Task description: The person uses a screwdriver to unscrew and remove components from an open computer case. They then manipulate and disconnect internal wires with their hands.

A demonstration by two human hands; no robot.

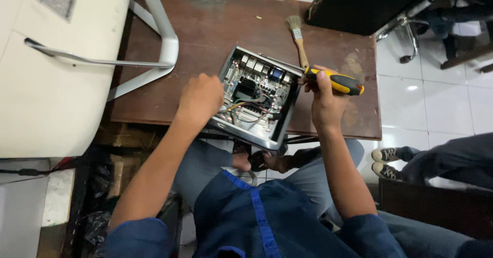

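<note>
Computer case (257, 101), a small open metal box with its lid off, sits at the near edge of the brown wooden table (205, 27), its front corner overhanging the edge above the person's lap. Inside it a circuit board shows, with silver and blue connectors along the far wall, a dark block in the middle and a bundle of coloured wires crossing toward the near side. The left hand (200, 98) presses against the case's left wall, fingers curled down over its rim so that they are hidden; how tightly they grip cannot be told. The right hand (322, 98) is closed in a fist around the yellow and black handle of a screwdriver (336, 82), held just at the case's right far corner, the shaft hidden behind the hand. A wooden-handled paintbrush (298, 40) lies on the table just beyond, its bristles pointing away. To the left, a silver monitor stand (154, 37) takes up the table's left part, beside the white back of a monitor (46, 83). Bare tabletop lies open behind the case and to its right. Another person's sneakers (386, 161) rest on the white tiled floor (441, 104) at right.
</note>
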